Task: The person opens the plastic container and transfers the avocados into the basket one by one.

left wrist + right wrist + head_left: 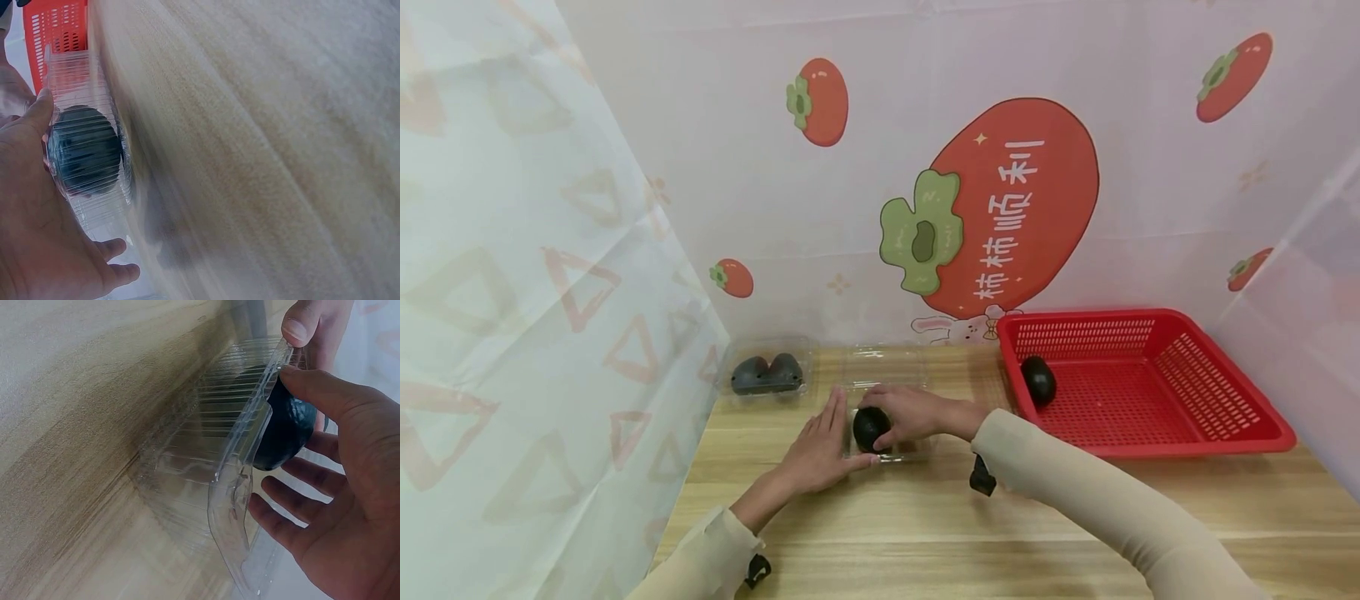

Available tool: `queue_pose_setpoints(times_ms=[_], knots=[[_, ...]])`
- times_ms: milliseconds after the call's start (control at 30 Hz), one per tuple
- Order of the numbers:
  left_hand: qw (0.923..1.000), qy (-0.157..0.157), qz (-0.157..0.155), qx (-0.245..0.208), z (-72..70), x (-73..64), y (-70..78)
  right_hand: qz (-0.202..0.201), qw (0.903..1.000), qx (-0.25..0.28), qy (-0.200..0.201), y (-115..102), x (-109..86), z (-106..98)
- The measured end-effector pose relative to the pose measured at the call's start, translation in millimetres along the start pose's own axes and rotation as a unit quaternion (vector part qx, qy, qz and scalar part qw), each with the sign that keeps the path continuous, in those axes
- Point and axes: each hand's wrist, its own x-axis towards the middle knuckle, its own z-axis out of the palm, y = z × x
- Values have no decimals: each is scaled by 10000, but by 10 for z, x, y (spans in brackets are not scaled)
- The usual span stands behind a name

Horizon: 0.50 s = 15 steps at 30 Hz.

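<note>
A dark avocado (870,428) sits in the left part of an open clear plastic clamshell box (231,494) on the table. My right hand (910,412) grips the avocado from the right, its thumb near the box's front rim and its fingers round the far side. My left hand (822,450) rests against the left side of the same box, fingers straight and thumb stretched along the front edge. Through the ribbed wall in the left wrist view, the avocado (86,150) shows low in the box. Behind the hands lies the raised clear lid (883,367).
At the back left stands another clear box (767,343) holding two dark avocados (767,375). A red slotted basket (1150,450) stands on the right, with one avocado (1038,381) by its left wall. Printed sheets (737,208) enclose the wooden table (887,533) at the back and sides.
</note>
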Motion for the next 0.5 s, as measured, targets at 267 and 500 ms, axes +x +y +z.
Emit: queue_pose_setpoints(times_ms=[267,500], knots=[[10000,15,19,-19,-27,-18,25,15,10000,65,-2,10,-12,-10],[10000,-43,-32,-32,-28,-20,30,-26,9999,98,-54,32,-32,-31]])
